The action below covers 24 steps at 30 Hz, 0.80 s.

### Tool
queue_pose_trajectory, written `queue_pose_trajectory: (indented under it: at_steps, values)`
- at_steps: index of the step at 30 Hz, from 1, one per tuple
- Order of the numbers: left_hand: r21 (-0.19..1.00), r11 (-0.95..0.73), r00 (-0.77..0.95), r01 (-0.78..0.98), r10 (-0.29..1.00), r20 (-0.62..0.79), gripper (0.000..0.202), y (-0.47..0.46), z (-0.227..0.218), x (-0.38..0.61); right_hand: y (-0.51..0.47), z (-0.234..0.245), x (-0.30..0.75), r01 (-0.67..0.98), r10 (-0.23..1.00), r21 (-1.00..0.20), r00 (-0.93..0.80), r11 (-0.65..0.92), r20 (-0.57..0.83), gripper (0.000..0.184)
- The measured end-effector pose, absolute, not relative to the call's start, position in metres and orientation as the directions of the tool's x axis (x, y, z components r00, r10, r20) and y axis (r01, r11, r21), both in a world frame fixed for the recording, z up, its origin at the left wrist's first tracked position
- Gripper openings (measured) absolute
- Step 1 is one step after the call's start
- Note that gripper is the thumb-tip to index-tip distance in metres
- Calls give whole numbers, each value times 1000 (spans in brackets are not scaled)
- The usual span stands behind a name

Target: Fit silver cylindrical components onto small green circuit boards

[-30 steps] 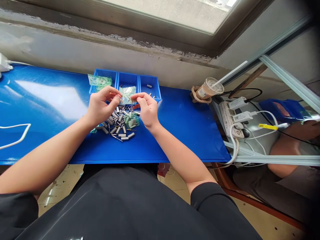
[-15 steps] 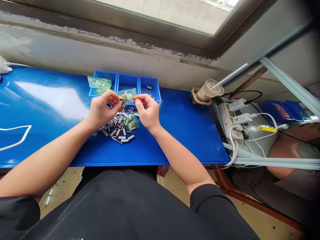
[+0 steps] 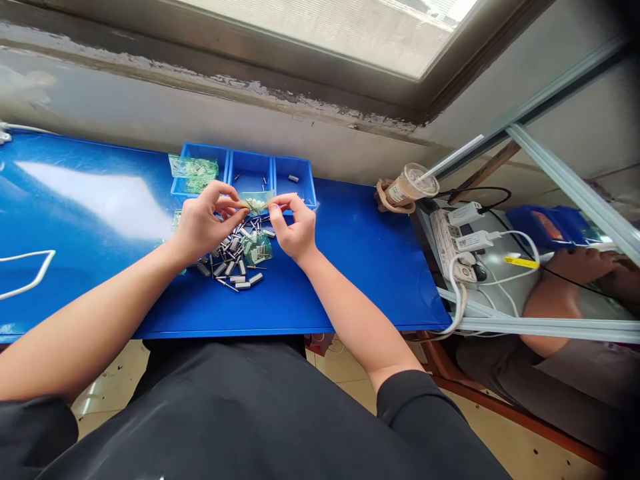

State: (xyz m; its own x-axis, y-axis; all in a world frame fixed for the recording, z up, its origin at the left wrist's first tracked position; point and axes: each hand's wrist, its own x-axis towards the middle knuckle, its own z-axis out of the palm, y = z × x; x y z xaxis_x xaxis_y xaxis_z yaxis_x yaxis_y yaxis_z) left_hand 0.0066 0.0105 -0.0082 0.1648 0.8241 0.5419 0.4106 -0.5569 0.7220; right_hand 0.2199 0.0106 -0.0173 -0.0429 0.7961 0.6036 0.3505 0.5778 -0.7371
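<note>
Between my two hands is a small clear greenish plastic bag (image 3: 259, 198) with small pale parts inside. My left hand (image 3: 206, 220) pinches its left end between thumb and fingers. The thumb and fingers of my right hand (image 3: 294, 225) are closed on its right end. Below the hands, a pile of small silvery cylinders and thin metal pins (image 3: 234, 261) lies on the blue table (image 3: 350, 267). Another small filled bag (image 3: 259, 249) rests on the pile's right side. My left hand and forearm hide part of the pile's left side.
Behind my hands stand three joined blue bins (image 3: 293, 167); the left one holds several green bags (image 3: 197, 172). A drink cup (image 3: 411, 183) in a holder is at the table's right end, near a power strip (image 3: 453, 247). Another person's arm (image 3: 555, 303) is at far right.
The camera view has shifted slightly, so the scene sits a little further left. Both hands keep hold of the small bag, which looks a little flatter and more level now.
</note>
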Motion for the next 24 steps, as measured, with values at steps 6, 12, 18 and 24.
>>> queue_pose_trajectory:
  at_steps: [6,12,18,24]
  values:
    - [746,-511,168,427,856,490,29,8,-6,8,13,-17,222,367,815,-750,-41,551,578,31]
    - [715,-559,205,419,826,526,21,5,3,5,9,-11,220,332,815,-760,-47,559,578,28]
    - [729,-543,208,417,838,505,23,5,3,2,12,-17,213,377,827,-760,-32,530,561,18]
    - [720,-536,219,441,842,493,23,9,-3,2,15,-26,211,324,851,-804,-8,499,525,22]
